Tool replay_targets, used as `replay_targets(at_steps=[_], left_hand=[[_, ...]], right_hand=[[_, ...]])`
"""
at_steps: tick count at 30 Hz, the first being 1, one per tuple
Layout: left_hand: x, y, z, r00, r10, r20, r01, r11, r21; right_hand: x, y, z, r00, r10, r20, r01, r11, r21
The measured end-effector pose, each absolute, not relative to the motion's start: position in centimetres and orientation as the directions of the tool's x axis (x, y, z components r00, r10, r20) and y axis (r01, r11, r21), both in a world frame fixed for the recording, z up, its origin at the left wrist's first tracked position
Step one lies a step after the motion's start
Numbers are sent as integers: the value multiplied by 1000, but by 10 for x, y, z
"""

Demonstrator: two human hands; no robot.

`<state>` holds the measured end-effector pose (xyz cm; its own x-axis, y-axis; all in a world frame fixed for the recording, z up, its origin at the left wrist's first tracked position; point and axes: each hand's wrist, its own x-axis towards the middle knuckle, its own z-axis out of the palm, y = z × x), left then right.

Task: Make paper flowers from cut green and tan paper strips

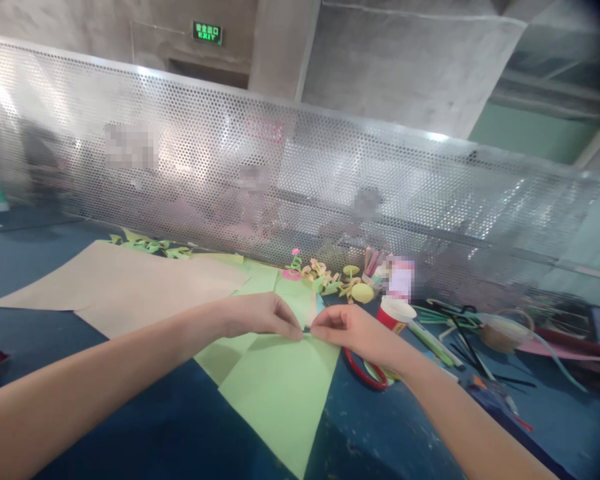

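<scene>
Both my hands meet at the upper edge of a light green sheet of paper. My left hand pinches that edge between thumb and fingers. Close beside it, my right hand pinches the same edge a little to the right. A small dark gap shows between the fingertips. More green paper lies under and behind the sheet. Red-handled scissors lie just below my right hand, their blades hidden. A red and white paper cup stands behind my right wrist.
Large beige paper sheets spread over the blue table at left. Cut green paper leaves and paper flowers line a perforated metal screen. Green sticks, dark strips and a small basket clutter the right side.
</scene>
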<state>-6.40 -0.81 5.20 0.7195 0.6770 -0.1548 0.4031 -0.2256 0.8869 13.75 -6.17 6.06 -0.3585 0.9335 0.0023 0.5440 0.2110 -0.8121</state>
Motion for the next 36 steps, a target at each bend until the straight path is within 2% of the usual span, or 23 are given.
replay_targets(at_steps=[6,12,18,21,25,36], left_hand=[[-64,-6,50,729,672,-130,358,-214,909],[-65,-4,52,770,612,-179,364,-192,911],[-66,-5,56,759,633,-150,342,-191,920],[-66,-5,55,749,645,-150,354,-198,914],[-64,-5,53,732,665,-148,369,-204,907],[-65,-4,52,760,606,-235,399,-149,905]], right_hand=[[137,-62,61,-384,922,47,474,240,-847],[137,-63,60,-364,930,56,446,227,-866],[142,-62,61,-295,952,-87,252,-11,-968],[144,-63,62,-307,941,-139,326,-33,-945],[145,-62,60,-375,918,-129,448,57,-892],[141,-63,62,-372,928,-11,495,188,-848]])
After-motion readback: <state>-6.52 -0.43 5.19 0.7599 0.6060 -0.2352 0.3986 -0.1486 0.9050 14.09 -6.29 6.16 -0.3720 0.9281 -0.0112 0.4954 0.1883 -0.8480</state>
